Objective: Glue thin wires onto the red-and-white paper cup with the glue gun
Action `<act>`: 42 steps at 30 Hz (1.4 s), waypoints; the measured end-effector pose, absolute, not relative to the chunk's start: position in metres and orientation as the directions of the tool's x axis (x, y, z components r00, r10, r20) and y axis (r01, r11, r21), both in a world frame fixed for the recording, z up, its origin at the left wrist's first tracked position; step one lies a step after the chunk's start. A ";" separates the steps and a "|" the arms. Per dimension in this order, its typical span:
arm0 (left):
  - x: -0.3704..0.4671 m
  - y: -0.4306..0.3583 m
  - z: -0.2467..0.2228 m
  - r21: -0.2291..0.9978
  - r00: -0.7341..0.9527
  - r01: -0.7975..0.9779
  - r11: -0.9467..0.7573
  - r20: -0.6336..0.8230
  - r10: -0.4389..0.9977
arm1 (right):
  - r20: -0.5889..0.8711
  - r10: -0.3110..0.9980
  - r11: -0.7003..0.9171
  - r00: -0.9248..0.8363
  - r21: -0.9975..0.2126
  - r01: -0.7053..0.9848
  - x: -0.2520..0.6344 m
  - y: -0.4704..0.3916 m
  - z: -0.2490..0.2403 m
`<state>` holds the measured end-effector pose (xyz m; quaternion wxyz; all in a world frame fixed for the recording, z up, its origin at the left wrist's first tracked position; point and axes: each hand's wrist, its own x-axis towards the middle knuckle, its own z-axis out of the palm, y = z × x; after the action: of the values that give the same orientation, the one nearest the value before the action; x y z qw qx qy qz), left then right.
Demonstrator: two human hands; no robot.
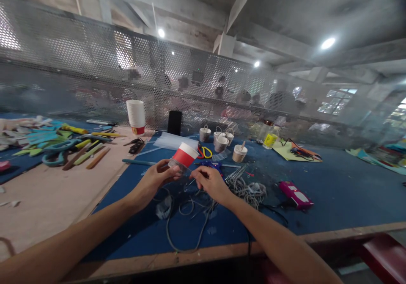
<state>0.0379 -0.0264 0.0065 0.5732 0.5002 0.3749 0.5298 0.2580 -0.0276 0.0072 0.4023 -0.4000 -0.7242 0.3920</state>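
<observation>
My left hand [163, 175] is wrapped round a red and white paper cup [186, 154], tilted above the blue table top. A greyish band covers the cup end nearest my palm. My right hand [207, 182] is closed in a pinch just right of the cup, on a thin grey cord; its end between the fingers is partly hidden. Loose loops of grey cord [200, 233] lie on the table below both hands. A tangled cord bundle [249, 191] rests beside my right wrist. Behind my right hand lies a blue glue gun [213, 165], partly covered.
Yellow-handled scissors [207, 152] and several small cord-wrapped cups [221, 143] stand beyond my hands. A paper cup stack [135, 117] and black phone [174, 122] are further back. Carving tools [85, 153] lie left, a magenta device [295, 194] right. A perforated metal screen [190, 76] closes the back.
</observation>
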 end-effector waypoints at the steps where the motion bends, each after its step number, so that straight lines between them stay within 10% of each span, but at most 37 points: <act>1: 0.038 -0.027 0.007 0.971 0.154 -0.230 -0.063 0.100 0.983 | 0.264 0.893 0.372 -0.364 -0.889 0.266 0.258 -0.028 0.008; 15: 0.040 -0.025 0.011 0.955 0.082 -0.293 -0.052 0.079 0.993 | 0.359 0.770 0.622 -0.528 -0.610 0.492 0.261 -0.025 0.000; 27: 0.036 -0.026 0.008 0.923 0.161 -0.382 -0.042 0.111 0.981 | 0.158 0.987 0.000 0.026 -0.164 0.986 0.321 0.012 0.021; 42: 0.034 -0.029 0.012 0.933 0.133 -0.354 -0.068 0.122 0.984 | 0.094 0.992 -0.053 0.081 -0.269 0.962 0.320 0.015 0.021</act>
<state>0.0338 -0.0291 0.0123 0.5926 0.4640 0.3392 0.5644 0.3204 0.0148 0.0208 0.1314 -0.7232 -0.6755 0.0581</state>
